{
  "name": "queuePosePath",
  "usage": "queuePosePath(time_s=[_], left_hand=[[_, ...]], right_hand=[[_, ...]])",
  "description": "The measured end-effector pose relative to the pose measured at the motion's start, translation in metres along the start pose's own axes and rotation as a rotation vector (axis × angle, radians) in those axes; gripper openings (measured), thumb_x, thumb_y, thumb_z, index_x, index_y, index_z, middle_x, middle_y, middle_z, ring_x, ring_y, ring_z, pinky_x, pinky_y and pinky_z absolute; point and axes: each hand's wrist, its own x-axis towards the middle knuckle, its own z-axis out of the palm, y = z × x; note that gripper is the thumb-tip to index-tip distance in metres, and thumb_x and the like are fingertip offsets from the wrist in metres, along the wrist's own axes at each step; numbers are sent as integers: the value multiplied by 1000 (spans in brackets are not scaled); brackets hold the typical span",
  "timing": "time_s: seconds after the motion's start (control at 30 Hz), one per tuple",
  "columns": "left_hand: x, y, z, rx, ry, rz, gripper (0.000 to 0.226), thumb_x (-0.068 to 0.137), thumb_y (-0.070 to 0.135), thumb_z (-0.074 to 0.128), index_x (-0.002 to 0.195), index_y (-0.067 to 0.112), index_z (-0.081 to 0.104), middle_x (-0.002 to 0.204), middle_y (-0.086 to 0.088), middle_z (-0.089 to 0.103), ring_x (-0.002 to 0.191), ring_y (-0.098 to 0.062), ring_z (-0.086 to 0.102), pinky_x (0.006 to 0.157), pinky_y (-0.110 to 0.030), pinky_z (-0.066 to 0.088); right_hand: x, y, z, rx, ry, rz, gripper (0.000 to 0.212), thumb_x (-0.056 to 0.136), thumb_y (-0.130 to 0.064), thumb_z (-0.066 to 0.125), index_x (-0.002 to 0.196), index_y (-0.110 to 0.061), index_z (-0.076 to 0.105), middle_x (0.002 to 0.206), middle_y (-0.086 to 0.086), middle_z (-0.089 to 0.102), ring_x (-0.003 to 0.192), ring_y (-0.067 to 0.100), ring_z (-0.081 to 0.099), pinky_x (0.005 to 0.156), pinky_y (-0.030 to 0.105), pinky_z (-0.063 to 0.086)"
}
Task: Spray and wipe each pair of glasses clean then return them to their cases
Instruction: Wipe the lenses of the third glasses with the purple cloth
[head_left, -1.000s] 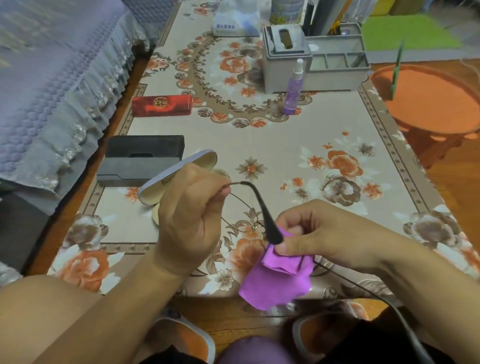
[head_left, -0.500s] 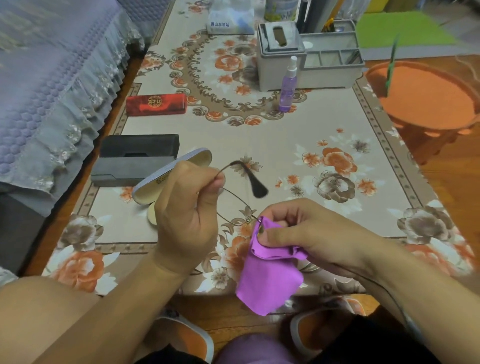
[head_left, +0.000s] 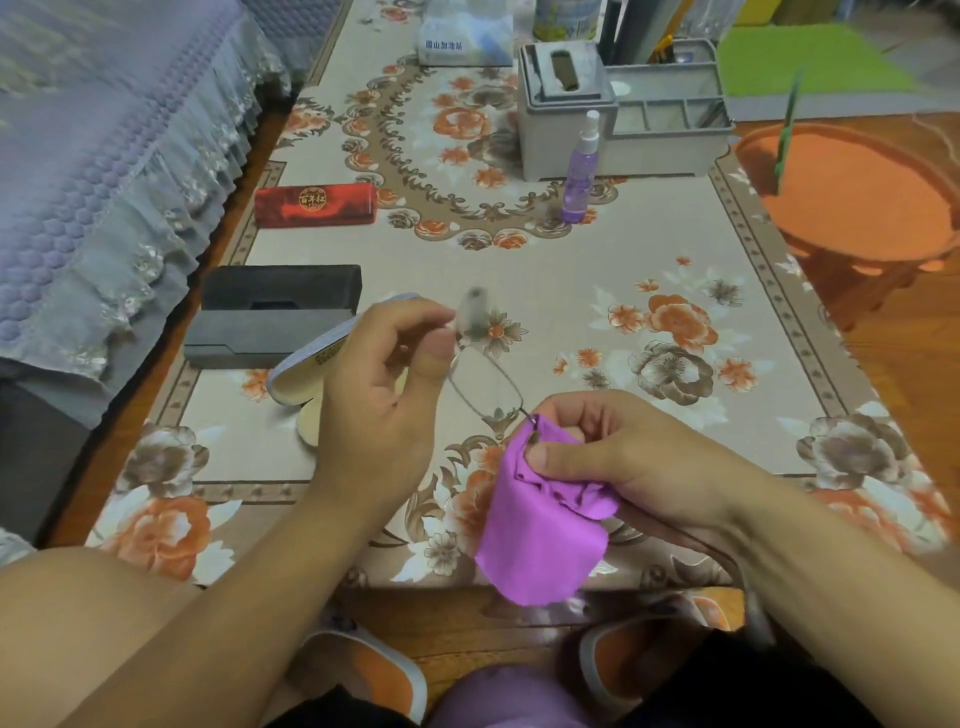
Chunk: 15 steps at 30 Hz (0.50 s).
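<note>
low table (head_left: 649, 270) w/ a floral cloth, bed w/ a frilled purple cover on the left, orange round stool (head_left: 852, 197) on the right, wood floor below. the glasses (head_left: 485, 387), thin wire frame, are held up above the table's near edge btwn both hands, prob so the lens is off the cloth and can be turned to the light. left hand (head_left: 379, 395) pinches one end of the frame btwn thumb and curled fingers, steadying it; the temple tip by that hand is a blur, so can't tell exactly how it sits. right hand (head_left: 613, 452) has fingers curled, thumb pressing the purple cloth (head_left: 540, 530) onto the other end of the frame near the hinge, rest of the cloth hanging loose below. looks like the wipe step on this pair, working the frame end not the lens centre. open white case (head_left: 311, 364) lies just behind the left hand, lid up, close by prob for putting this pair back. a dark grey case (head_left: 275, 317) lies beside it, red case (head_left: 316, 204) further back, shut. spray bottle (head_left: 582, 171) stands upright mid table in front of a grey organiser (head_left: 623, 119), well apart from the hands, so spraying seems done for now.
</note>
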Motion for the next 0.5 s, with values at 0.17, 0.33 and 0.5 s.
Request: queuePosePath(time_s=[0.17,0.33,0.5], left_hand=[[-19,-1,11,-423,-292,-690,27,83,29,62,107,17,69,106,-21,66,89,-34,64,79,-56,48],[-40,11,33,-388,-481,-793,30,89,32,75,115,20,68,107,-8,75,100,-29,72,95,-54,55],[-38,10,33,-383,-411,-821,22,95,27,67,114,23,76,105,-9,77,95,-38,73,88,-59,56]], right_hand=[[2,-3,-2,45,125,20,7,79,-1,78,79,-4,72,76,16,66,63,22,61,59,27,48],[3,0,2,-52,333,-7,13,88,1,71,100,4,66,78,25,70,61,23,65,52,26,52],[6,6,0,-50,400,11,23,84,-7,77,96,-7,58,72,17,69,59,26,63,50,29,50]])
